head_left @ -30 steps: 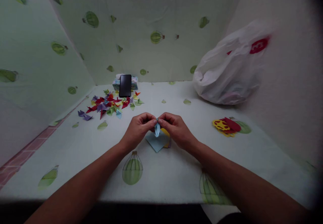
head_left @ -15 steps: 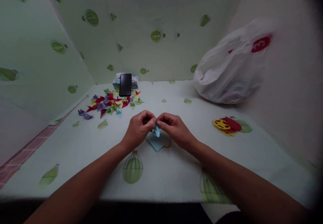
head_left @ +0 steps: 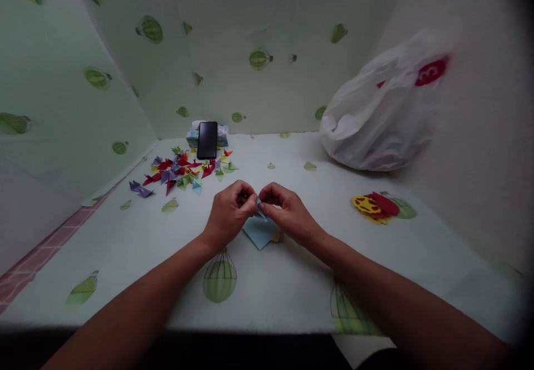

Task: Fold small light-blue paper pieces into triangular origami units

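Here, head view: left hand and right hand pinched together on a small blue fold, fingertips closed narrow around it, just above the blue sheets on the table. Likely risk: crooked crease or tear from uneven pinching. Fold right between both thumbs, mostly hidden. Farther off: paper pile, phone, bag.

We've got matt blue paper, a crinkly glossy plastic bag, and a smooth printed cloth-covered worktop.
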Tool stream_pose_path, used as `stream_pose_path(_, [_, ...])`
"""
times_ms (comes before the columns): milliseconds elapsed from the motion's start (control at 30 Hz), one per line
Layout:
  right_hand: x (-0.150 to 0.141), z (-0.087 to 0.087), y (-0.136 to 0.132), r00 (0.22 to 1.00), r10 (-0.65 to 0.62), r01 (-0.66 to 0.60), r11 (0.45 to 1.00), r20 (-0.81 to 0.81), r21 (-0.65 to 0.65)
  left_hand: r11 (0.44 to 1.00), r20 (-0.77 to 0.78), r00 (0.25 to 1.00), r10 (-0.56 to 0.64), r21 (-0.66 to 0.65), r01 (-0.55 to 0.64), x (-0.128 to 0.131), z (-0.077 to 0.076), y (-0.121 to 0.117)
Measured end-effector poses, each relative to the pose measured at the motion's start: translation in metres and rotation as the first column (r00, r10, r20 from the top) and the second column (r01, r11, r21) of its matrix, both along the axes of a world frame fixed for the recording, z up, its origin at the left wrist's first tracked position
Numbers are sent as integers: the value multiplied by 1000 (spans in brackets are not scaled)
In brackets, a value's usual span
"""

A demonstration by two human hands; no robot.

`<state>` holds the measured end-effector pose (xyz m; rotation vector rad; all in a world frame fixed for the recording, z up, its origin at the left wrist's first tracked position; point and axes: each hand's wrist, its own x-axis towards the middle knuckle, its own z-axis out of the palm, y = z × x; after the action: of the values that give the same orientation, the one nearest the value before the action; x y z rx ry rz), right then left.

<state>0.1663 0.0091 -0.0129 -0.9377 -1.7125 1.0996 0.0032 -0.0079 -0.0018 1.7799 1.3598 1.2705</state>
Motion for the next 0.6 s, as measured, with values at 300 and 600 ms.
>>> stream_pose_path(300, [-1, 3, -4, 992, -106, 99, 990, 62, 102, 994, 30, 996, 88, 64, -90, 4, -2, -2])
stream_pose_path(600, [0, -4, -1, 985, -169, 170, 982, -20, 80, 993, 97, 994, 59, 95, -69, 5, -9, -4])
